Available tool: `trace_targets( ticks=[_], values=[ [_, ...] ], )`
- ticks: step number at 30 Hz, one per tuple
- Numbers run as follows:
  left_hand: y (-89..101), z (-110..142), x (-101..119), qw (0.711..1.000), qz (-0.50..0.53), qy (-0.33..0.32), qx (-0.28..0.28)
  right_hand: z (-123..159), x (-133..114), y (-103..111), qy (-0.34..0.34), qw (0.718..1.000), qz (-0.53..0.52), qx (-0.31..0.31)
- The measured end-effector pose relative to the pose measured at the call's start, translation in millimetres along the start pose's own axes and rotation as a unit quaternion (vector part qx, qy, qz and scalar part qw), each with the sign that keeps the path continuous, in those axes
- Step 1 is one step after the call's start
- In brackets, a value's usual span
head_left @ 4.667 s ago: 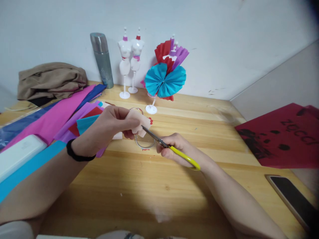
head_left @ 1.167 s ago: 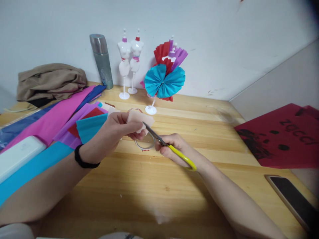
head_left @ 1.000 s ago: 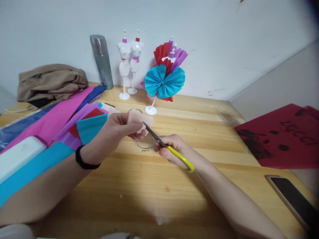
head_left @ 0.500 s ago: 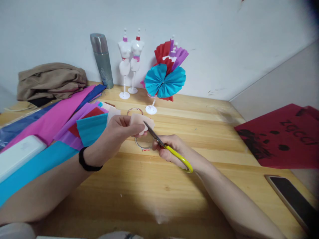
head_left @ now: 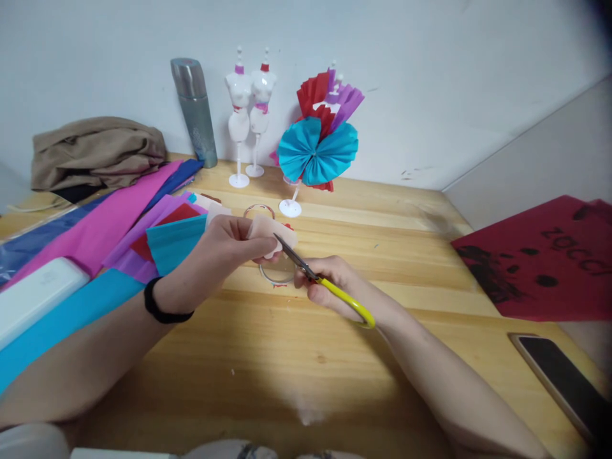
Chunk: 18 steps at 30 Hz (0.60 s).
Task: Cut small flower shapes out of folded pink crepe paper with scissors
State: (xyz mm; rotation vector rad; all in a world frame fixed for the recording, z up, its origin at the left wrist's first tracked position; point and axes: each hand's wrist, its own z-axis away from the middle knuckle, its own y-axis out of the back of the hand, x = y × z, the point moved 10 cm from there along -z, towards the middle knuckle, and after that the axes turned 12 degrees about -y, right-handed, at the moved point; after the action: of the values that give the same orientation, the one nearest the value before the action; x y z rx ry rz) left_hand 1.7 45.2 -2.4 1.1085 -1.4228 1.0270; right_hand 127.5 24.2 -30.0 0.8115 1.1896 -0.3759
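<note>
Left hand [head_left: 227, 241] — slightly further right than before — pinches pale paper [head_left: 262, 229]; right hand [head_left: 343, 275] grips scissors [head_left: 331, 287].

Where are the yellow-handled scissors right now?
In the head view, just below and right of centre: the right hand holds the yellow-handled scissors, tips at the pale pink piece pinched in the left hand.

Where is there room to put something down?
There's a big free patch of table between the left arm and right arm, with a tiny speck. Another lies between the right hand and the red bag. It's crowded on the left, with coloured sheets, a white box and brown cloth, and at the back middle, with the bottle and white dummies.
</note>
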Motion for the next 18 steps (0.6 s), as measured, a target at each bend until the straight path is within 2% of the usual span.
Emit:
trace_targets(
  ticks=[6,18],
  values=[
    [-3.9,-1.7,1.7,1.000,0.014,0.004,-0.027,-1.0,1.6,1.7,-0.001,1.000,0.011,0.011],
    [-2.0,-1.4,-2.2,0.999,-0.005,0.008,-0.031,-0.9,5.1,3.4,0.007,1.000,0.006,0.026]
  ],
)
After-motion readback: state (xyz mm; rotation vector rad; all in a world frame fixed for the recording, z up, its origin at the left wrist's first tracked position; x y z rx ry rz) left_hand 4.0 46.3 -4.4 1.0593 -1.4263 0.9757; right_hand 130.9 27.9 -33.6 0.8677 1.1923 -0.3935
